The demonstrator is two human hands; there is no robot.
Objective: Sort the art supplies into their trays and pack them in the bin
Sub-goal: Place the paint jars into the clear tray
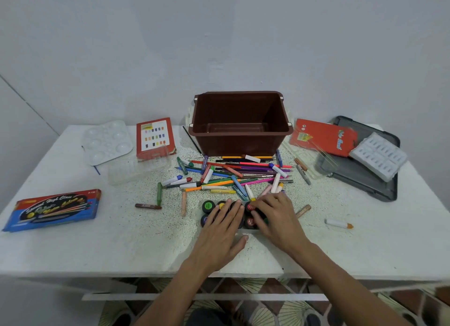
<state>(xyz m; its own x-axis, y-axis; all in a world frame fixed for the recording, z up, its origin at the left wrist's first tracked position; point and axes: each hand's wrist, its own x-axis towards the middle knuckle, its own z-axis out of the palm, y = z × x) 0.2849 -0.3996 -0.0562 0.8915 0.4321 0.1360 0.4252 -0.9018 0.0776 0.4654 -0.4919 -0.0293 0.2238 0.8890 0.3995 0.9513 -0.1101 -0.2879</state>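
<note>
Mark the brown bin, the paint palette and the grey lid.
brown bin (pixel 239 142): head view, front wall.
paint palette (pixel 108 142): head view, its centre.
grey lid (pixel 360 177): head view, bare near part.

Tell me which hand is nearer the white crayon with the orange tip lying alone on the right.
Right. The right hand sits over the paint pots, left of the crayon; the left hand lies beyond it, further left.

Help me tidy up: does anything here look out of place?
Yes. Pens and crayons lie heaped loose before the empty bin. Strays lie apart: a brown crayon at left, an orange-tipped one at right.
</note>
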